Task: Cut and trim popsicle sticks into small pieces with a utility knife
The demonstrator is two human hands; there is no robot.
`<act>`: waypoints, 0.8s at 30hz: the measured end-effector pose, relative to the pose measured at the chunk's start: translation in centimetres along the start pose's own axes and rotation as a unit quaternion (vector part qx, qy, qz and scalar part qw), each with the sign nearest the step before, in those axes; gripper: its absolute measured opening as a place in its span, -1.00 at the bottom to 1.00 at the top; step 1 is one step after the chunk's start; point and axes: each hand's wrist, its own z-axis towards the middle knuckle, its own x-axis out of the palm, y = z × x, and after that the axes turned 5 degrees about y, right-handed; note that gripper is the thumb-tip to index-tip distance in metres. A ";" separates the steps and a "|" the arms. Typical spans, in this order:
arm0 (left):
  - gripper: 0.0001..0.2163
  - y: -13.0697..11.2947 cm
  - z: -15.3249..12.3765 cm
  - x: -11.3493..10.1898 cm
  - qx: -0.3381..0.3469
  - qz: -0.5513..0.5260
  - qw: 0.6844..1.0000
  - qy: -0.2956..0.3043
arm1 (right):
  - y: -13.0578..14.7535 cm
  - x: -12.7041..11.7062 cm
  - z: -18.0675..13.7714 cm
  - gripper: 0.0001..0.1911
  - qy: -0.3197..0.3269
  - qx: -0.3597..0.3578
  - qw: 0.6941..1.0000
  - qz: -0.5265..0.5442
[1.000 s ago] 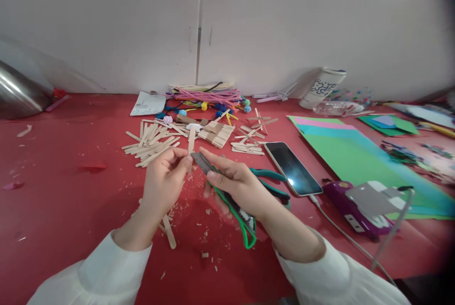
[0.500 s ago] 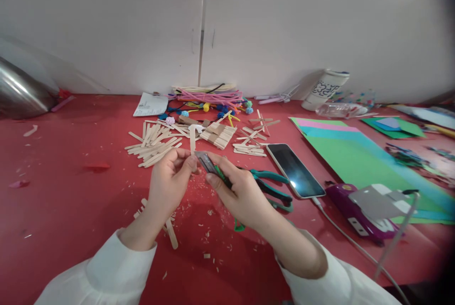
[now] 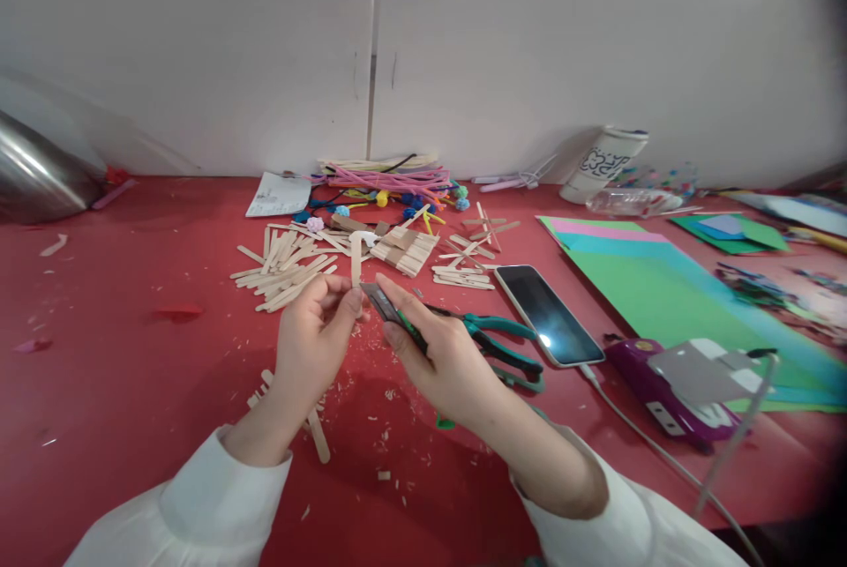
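Note:
Upright between the fingertips of my left hand is a wooden craft stick, its lower part covered by the thumb. My right hand grips a utility knife with a dark and green handle. The knife's front end meets the stick just beside my left thumb. Below my hands, small wood shavings lie scattered over the red table. Partly under my left wrist is a group of crossed craft sticks. Pliers with teal handles lie just beyond my right hand.
Loose craft sticks and a banded bundle lie ahead, with pink pipe cleaners behind them. On the right are a phone on a cable, coloured paper sheets and a purple device. A white cup stands near the partition.
My right hand and the knife have shifted very slightly, the index finger now lying straighter along the knife. The left hand still holds the stick in nearly the same place.

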 end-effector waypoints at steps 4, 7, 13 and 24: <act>-0.87 0.0 0.0 0.0 -0.002 0.014 1.000 -0.004 | 0.2 -0.1 0.1 -0.57 -0.004 0.012 1.000 -0.006; -0.87 0.1 -0.1 0.0 0.003 0.025 1.000 -0.005 | 0.3 -0.2 0.1 -0.60 0.009 0.018 1.000 -0.004; -0.87 0.6 -0.1 0.0 0.031 0.081 0.996 -0.008 | 0.5 -0.4 0.1 -0.61 0.031 0.044 0.999 0.000; -0.82 0.9 -0.2 0.0 0.010 0.064 0.998 -0.008 | 0.5 -0.2 0.0 -0.57 0.033 0.061 0.998 0.009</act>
